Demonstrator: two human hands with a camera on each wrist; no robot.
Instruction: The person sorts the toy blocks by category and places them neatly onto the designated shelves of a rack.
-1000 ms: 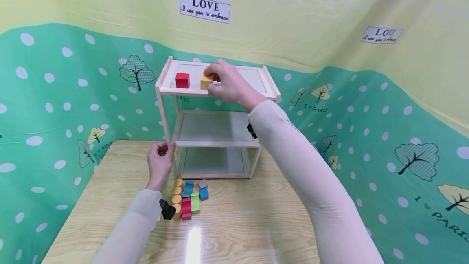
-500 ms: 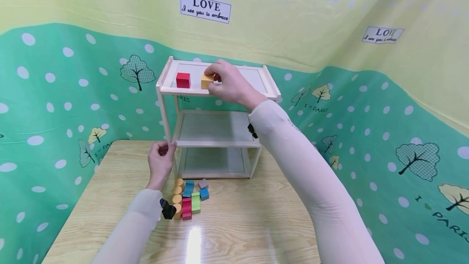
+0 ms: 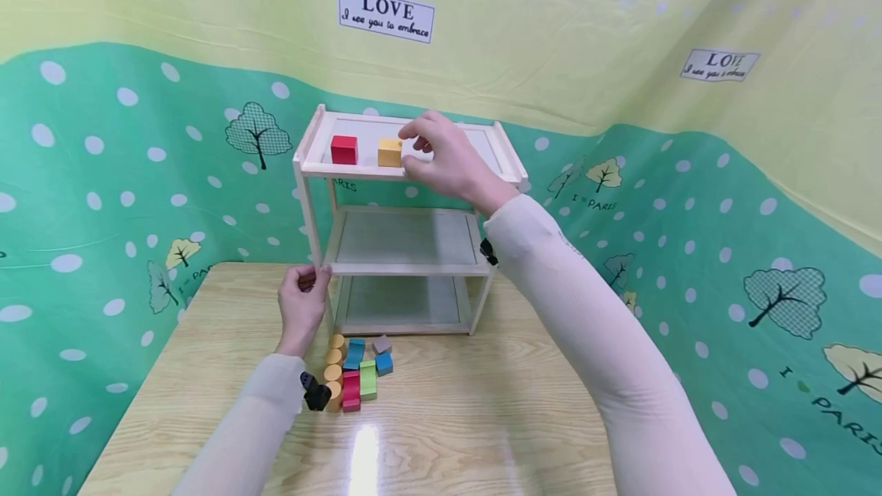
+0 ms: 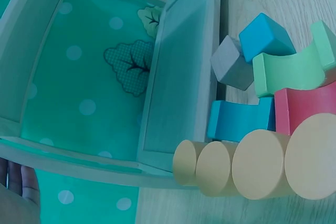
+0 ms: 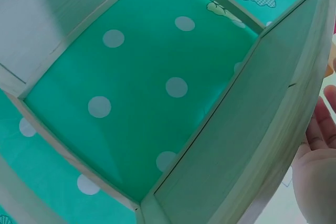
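Observation:
A three-tier wooden shelf (image 3: 406,270) stands on the table. On its top board sit a red cube (image 3: 344,150) at the left and a yellow block (image 3: 389,152) right of it. My right hand (image 3: 451,163) hovers just right of the yellow block, thumb and fingers spread apart with nothing between them. In the right wrist view this hand (image 5: 320,171) shows at the right edge, beyond the shelf. My left hand (image 3: 302,308) grips the front left post at middle-board height. The left wrist view shows the left hand (image 4: 18,198) at the lower left, beside the post.
In front of the shelf's left foot lie round yellow blocks (image 3: 334,373), blue (image 3: 354,355), red (image 3: 351,390) and green (image 3: 368,381) curved blocks, a blue cube (image 3: 383,364) and a grey block (image 3: 381,345). A green and yellow curtain (image 3: 172,174) hangs close behind.
My right hand has let go of the yellow block and drawn back slightly to the right. The block stays on the top board. My left hand has not moved.

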